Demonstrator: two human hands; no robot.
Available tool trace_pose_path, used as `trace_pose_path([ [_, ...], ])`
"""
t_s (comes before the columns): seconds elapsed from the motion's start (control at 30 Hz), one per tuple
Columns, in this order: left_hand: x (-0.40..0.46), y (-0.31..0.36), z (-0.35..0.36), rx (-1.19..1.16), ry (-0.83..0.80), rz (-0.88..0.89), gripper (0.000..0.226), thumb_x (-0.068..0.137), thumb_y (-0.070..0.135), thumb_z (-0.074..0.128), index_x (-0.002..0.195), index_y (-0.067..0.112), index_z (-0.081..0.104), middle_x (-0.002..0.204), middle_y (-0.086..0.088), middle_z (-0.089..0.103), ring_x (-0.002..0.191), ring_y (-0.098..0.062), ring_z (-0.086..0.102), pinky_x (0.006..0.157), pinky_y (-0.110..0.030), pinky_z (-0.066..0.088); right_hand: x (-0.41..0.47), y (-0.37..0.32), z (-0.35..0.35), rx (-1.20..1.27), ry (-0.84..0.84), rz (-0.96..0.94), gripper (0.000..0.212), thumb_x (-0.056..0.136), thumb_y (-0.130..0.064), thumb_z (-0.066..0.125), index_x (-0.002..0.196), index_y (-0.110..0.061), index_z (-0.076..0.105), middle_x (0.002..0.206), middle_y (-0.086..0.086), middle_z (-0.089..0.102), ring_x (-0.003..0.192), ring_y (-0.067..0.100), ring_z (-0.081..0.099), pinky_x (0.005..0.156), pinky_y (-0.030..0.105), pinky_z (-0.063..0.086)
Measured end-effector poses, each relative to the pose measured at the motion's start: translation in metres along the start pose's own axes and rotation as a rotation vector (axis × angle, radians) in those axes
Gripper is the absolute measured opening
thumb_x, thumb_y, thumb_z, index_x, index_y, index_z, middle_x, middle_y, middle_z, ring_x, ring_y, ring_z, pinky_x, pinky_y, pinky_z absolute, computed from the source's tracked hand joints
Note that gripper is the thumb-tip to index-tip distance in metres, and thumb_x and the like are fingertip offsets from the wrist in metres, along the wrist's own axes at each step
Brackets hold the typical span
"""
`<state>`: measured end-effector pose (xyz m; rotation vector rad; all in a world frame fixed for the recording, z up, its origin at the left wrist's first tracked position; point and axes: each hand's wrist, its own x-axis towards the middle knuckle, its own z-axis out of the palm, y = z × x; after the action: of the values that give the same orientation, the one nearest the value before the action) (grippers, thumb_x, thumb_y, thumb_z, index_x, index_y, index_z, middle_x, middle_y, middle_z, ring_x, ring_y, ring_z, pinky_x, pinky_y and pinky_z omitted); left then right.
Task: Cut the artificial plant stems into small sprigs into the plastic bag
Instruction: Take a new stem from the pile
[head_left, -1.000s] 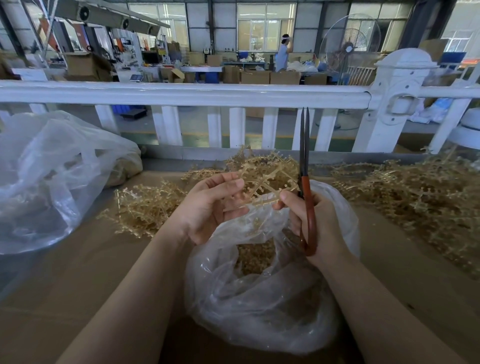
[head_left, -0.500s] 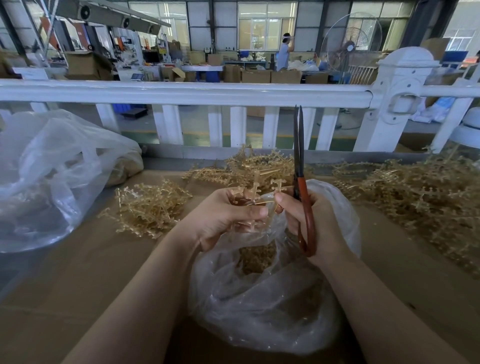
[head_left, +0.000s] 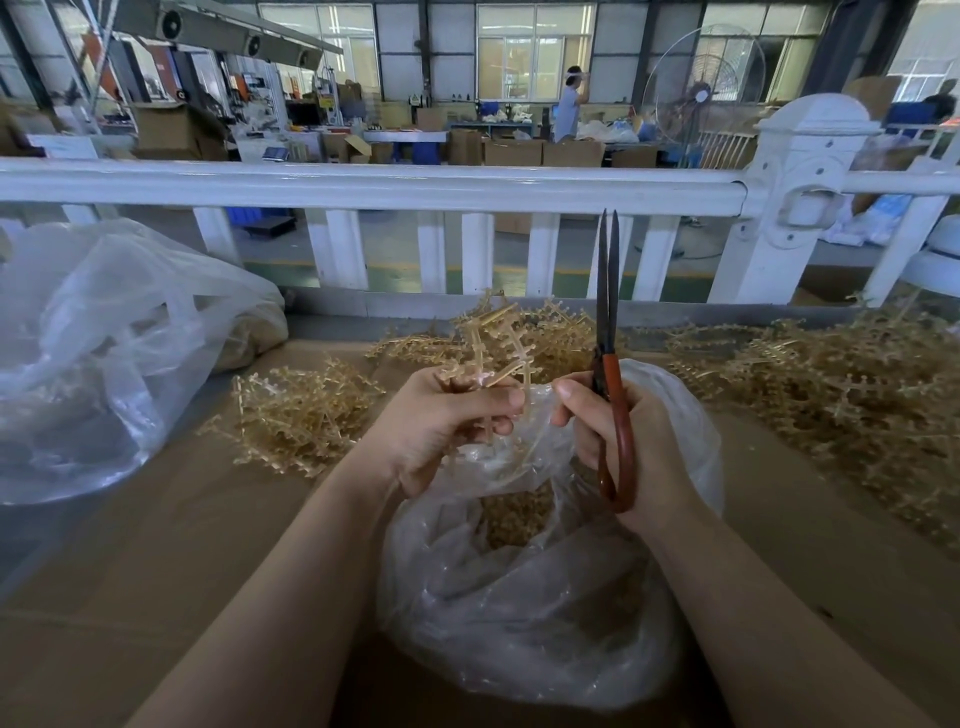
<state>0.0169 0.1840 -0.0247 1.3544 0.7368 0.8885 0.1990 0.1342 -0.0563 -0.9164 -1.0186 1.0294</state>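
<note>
Now the left hand (head_left: 447, 426), closed looser a moment ago, clenches the spiky tan plastic stem (head_left: 496, 345) above the crinkled clear plastic bag (head_left: 519, 597); the right hand (head_left: 623, 436) grips red-handled scissors (head_left: 613, 374), blades nearly together, upright. Beyond, tangled stem piles (head_left: 831, 384).

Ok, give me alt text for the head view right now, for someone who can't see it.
Left hand grips a tan artificial plant stem above an open clear plastic bag holding cut sprigs, while the right hand holds red-handled scissors, blades together, pointing up. Loose stems lie on the brown table.
</note>
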Motion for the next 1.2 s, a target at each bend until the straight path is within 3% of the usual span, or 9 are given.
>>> trace_pose_path([
  [0.23, 0.004, -0.005, 0.002, 0.039, 0.131, 0.148, 0.008, 0.071, 0.009, 0.083, 0.076, 0.013, 0.078, 0.069, -0.006, 0.072, 0.061, -0.011, 0.065, 0.056, -0.019, 0.049, 0.000, -0.002, 0.001, 0.000, -0.040, 0.031, 0.031, 0.081, -0.029, 0.071, 0.092, -0.001, 0.064, 0.072, 0.012, 0.063, 0.041, 0.011, 0.036, 0.038, 0.020, 0.027],
  [0.43, 0.008, -0.014, -0.007, 0.897, 0.437, 1.045, 0.009, 0.076, 0.008, 0.082, 0.083, 0.013, 0.080, 0.087, 0.002, 0.073, 0.077, -0.014, 0.069, 0.067, -0.032, 0.056, -0.002, -0.002, 0.003, 0.026, -0.111, 0.031, 0.031, 0.088, -0.044, 0.062, 0.076, -0.016, 0.067, 0.065, 0.010, 0.062, 0.037, 0.010, 0.034, 0.036, 0.018, 0.028],
  [0.57, 0.009, -0.015, -0.008, 1.133, 0.451, 1.270, 0.012, 0.076, 0.008, 0.087, 0.081, 0.015, 0.081, 0.086, -0.001, 0.073, 0.072, -0.021, 0.068, 0.062, -0.036, 0.052, -0.002, -0.001, 0.007, -0.011, -0.073, 0.075, 0.034, 0.079, -0.056, 0.071, 0.067, -0.025, 0.067, 0.062, 0.004, 0.054, 0.039, 0.010, 0.038, 0.036, 0.018, 0.030],
  [0.67, 0.007, -0.015, -0.007, 1.196, 0.434, 1.315, 0.009, 0.079, 0.009, 0.085, 0.082, 0.016, 0.080, 0.088, -0.001, 0.073, 0.074, -0.022, 0.068, 0.063, -0.035, 0.050, -0.002, -0.001, 0.004, -0.044, -0.101, 0.077, 0.022, 0.081, -0.041, 0.072, 0.064, -0.027, 0.070, 0.058, -0.002, 0.057, 0.038, 0.008, 0.042, 0.035, 0.018, 0.031],
  [0.8, 0.007, -0.012, -0.005, 1.178, 0.347, 1.210, 0.017, 0.075, 0.004, 0.084, 0.088, 0.015, 0.080, 0.096, -0.003, 0.072, 0.083, -0.022, 0.069, 0.068, -0.036, 0.053, -0.003, -0.001, 0.005, -0.114, -0.138, 0.038, 0.013, 0.086, -0.028, 0.073, 0.075, -0.021, 0.073, 0.069, 0.005, 0.068, 0.045, 0.019, 0.045, 0.041, 0.021, 0.035],
  [0.9, 0.007, -0.011, -0.003, 1.048, 0.260, 0.812, 0.061, 0.066, 0.005, 0.085, 0.122, 0.015, 0.066, 0.122, 0.001, 0.061, 0.109, -0.013, 0.060, 0.087, -0.029, 0.054, -0.002, 0.000, 0.004, -0.093, -0.060, 0.036, 0.010, 0.090, -0.021, 0.071, 0.082, -0.014, 0.071, 0.070, 0.002, 0.068, 0.050, 0.019, 0.042, 0.041, 0.019, 0.035],
  [1.0, 0.006, -0.010, -0.005, 0.627, 0.119, 0.360, 0.113, 0.059, 0.025, 0.095, 0.150, 0.029, 0.028, 0.144, 0.012, 0.040, 0.131, -0.001, 0.039, 0.098, -0.008, 0.039, 0.000, 0.001, 0.004, -0.067, 0.038, 0.048, 0.009, 0.091, -0.017, 0.069, 0.090, -0.008, 0.066, 0.070, 0.006, 0.066, 0.053, 0.023, 0.043, 0.043, 0.021, 0.034],
  [1.1, 0.007, -0.003, -0.011, 0.199, 0.065, 0.122, 0.137, 0.040, 0.038, 0.097, 0.153, 0.034, 0.019, 0.147, 0.004, 0.043, 0.129, -0.014, 0.050, 0.100, -0.025, 0.047, 0.002, 0.000, 0.004, -0.032, 0.093, 0.071, 0.011, 0.088, -0.018, 0.072, 0.090, -0.008, 0.066, 0.069, 0.008, 0.064, 0.042, 0.011, 0.040, 0.037, 0.017, 0.032],
  [1.2, 0.004, 0.005, -0.016, -0.100, -0.083, -0.016, 0.135, 0.031, 0.047, 0.099, 0.145, 0.009, 0.037, 0.134, -0.010, 0.059, 0.115, -0.023, 0.063, 0.095, -0.033, 0.055, 0.000, 0.000, 0.004, -0.049, 0.082, 0.048, 0.008, 0.092, -0.014, 0.068, 0.091, -0.007, 0.066, 0.072, 0.005, 0.068, 0.043, 0.007, 0.038, 0.038, 0.016, 0.031],
])
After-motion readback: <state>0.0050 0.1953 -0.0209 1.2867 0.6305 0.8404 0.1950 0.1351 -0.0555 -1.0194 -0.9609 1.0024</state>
